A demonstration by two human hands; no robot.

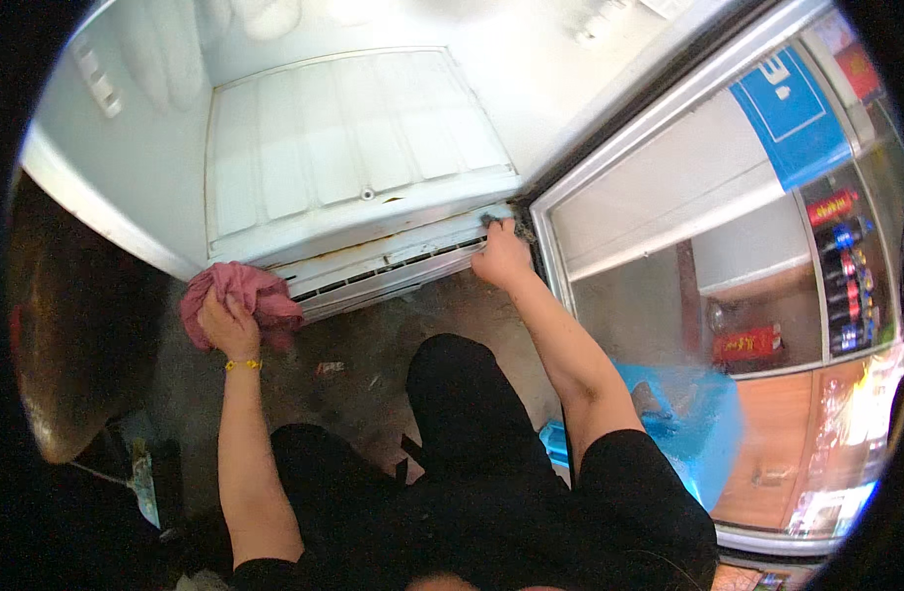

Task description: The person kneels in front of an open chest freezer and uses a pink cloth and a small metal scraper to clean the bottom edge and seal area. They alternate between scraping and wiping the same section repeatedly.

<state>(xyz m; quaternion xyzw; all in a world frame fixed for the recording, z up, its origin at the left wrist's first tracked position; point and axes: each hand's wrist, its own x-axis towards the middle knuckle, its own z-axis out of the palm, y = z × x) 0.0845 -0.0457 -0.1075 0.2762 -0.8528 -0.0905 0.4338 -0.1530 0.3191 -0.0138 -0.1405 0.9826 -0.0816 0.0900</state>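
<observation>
An upright refrigerated cabinet with a pale, empty-looking interior floor (356, 140) stands before me, its front sill marked with rust. At the sill's left end my left hand (230, 325) grips a crumpled pink cloth (263, 292). My right hand (503, 255) is at the sill's right end, near the door hinge. Its fingers are closed on a small dark scrubbing pad (490, 220), mostly hidden beneath them. Below the sill runs a slotted white grille (393, 270).
The cabinet's open glass door (622, 295) spans the right side. Through it show a blue plastic stool (688, 421) and shelves of bottles (851, 288). A dark rounded object (75, 318) stands at left. Small scraps lie on the floor (348, 384).
</observation>
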